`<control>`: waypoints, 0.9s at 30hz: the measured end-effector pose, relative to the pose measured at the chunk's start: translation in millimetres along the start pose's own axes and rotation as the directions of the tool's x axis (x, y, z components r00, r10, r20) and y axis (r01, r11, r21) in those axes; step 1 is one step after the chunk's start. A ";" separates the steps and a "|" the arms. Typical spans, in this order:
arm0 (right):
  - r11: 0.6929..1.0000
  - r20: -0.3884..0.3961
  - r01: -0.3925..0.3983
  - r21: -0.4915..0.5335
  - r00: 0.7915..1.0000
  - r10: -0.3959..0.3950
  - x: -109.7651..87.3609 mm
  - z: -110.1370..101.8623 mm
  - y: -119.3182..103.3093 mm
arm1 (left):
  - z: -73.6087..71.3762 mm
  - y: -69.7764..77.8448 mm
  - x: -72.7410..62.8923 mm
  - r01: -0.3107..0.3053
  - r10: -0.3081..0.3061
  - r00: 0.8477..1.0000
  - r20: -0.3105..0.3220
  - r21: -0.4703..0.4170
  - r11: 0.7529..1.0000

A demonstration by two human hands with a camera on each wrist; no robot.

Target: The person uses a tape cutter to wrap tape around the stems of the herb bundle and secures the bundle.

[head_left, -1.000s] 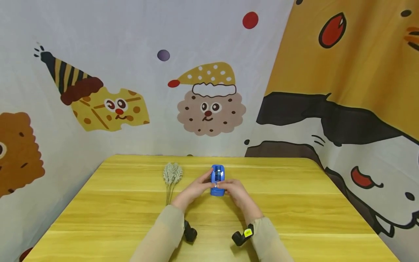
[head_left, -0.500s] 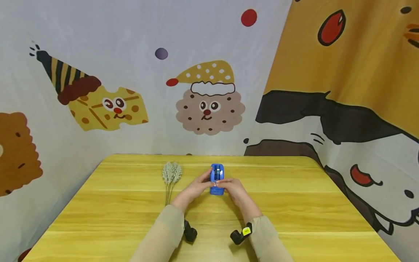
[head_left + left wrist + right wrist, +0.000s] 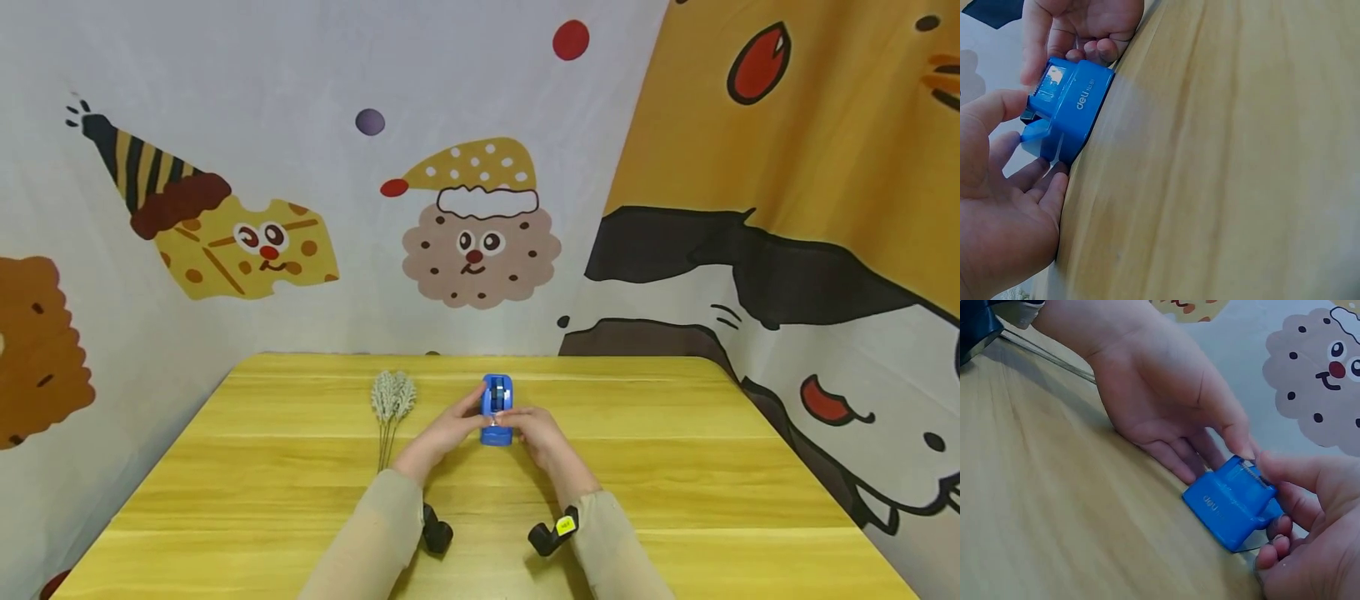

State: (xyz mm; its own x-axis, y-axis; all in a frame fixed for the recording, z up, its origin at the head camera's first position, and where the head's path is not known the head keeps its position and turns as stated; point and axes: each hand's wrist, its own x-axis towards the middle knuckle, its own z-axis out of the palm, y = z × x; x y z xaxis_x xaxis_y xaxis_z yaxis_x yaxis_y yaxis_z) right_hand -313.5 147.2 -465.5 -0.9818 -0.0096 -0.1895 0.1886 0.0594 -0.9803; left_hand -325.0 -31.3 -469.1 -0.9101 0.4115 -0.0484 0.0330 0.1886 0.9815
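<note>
A blue tape dispenser (image 3: 497, 437) marked "deli" stands on the wooden table, its narrow length pointing away from me. My left hand (image 3: 447, 431) holds its left side, fingertips along the flank and thumb at the toothed cutter (image 3: 1254, 473). From the other side my right hand (image 3: 542, 433) reaches in with its thumb tip on the cutter, meeting the left thumb. In the right wrist view its remaining fingers curl in against the dispenser's side. I cannot tell whether a tape end lies between the thumbs. The dispenser's base (image 3: 1092, 119) sits at the tabletop in the left wrist view.
Grey-green sprigs with thin stems (image 3: 393, 398) lie on the table left of the dispenser, partly behind the left forearm. Black wrist cameras (image 3: 437, 531) hang below both sleeves. A cartoon-printed cloth (image 3: 300, 167) rises behind the wooden table (image 3: 675, 467).
The head view has tilted slightly, shifting the scene a little. Both hands keep their places at the tape dispenser, which stays where it is.
</note>
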 end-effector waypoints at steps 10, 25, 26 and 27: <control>1.000 0.015 -0.022 0.003 1.000 0.021 0.5 -1.8 -0.4 | 0.1 0.1 0.5 0.006 -0.006 1.000 -0.002 -0.011 1.000; 0.999 -0.006 -0.041 -0.012 0.999 0.040 -7.2 -0.4 -2.1 | 0.1 1.3 -0.7 0.025 -0.025 0.999 -0.030 -0.008 1.000; 0.999 -0.004 -0.035 -0.016 0.999 0.034 -8.3 -0.6 -1.7 | 0.2 1.0 -0.5 0.027 -0.027 0.999 -0.031 -0.006 1.000; 0.999 -0.002 -0.029 -0.017 1.000 0.029 -9.0 -0.8 -1.0 | 0.2 0.9 -0.4 0.027 -0.027 0.999 -0.031 -0.006 1.000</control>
State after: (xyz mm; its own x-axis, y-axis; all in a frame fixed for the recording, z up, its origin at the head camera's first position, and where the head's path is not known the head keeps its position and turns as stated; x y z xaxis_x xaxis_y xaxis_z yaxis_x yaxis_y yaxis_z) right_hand -304.9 148.0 -462.7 -0.9760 -0.0054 -0.2177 0.2167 0.0767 -0.9732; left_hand -324.5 -31.1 -468.3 -0.9231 0.3783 -0.0692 0.0062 0.1944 0.9809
